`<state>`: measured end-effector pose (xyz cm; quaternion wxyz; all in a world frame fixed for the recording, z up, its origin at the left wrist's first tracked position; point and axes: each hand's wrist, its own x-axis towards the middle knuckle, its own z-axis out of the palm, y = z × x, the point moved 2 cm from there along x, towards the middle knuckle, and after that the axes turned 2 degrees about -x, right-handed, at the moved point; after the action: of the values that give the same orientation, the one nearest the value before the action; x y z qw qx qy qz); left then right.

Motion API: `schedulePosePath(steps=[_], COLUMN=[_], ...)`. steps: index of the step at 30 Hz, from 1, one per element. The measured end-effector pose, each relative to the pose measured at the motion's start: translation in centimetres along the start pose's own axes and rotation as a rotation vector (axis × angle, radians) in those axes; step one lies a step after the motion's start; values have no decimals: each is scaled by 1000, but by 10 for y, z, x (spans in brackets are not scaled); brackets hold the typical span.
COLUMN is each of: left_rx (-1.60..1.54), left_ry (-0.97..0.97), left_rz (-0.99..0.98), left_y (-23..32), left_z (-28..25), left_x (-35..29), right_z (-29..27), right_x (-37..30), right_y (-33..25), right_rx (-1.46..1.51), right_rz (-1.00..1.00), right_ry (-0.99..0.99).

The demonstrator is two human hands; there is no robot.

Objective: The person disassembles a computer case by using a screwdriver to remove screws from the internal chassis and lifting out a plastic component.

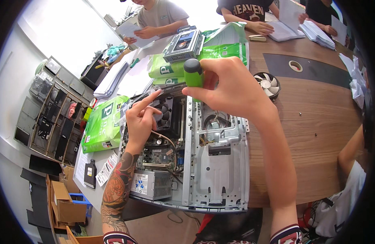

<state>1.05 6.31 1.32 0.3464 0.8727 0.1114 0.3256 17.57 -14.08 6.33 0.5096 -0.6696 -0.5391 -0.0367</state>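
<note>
An opened desktop computer case (220, 175) lies on the table in front of me. My right hand (232, 87) is closed round the green and dark grey handle of a screwdriver (192, 75), held upright over the case's far end. The screwdriver's shaft and tip cannot be made out. My left hand (142, 120) is over the case's left side, index finger stretched out and the others partly bent, holding nothing I can see. Its fingers are beside the black CPU cooler fan (165, 116). Nearer to me are the motherboard (159, 156) and the metal power supply (149, 185).
A loose fan (268, 84) and a tape roll (295, 66) lie to the right, with small screws (300, 114). Green packages (102, 126) and a metal drive cage (183, 44) stand left and beyond. A black bottle-shaped item (90, 174) lies left. People handle papers (287, 30) across the table.
</note>
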Motion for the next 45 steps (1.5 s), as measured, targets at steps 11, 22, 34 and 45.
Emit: schedulePosePath(steps=[11, 22, 34, 45], left_rx=[-7, 18, 18, 121], left_ry=[-113, -107, -40, -82], left_rz=[224, 209, 193, 316], left_y=[-1, 4, -3, 1], left_z=[-12, 11, 14, 15], left_x=[-5, -14, -4, -5], right_z=[-4, 24, -48, -50], right_x=[-1, -2, -12, -17], right_y=[-13, -17, -22, 7], right_rx=[113, 189, 192, 232], right_rz=[-32, -248, -229, -186], right_ry=[42, 69, 759, 757])
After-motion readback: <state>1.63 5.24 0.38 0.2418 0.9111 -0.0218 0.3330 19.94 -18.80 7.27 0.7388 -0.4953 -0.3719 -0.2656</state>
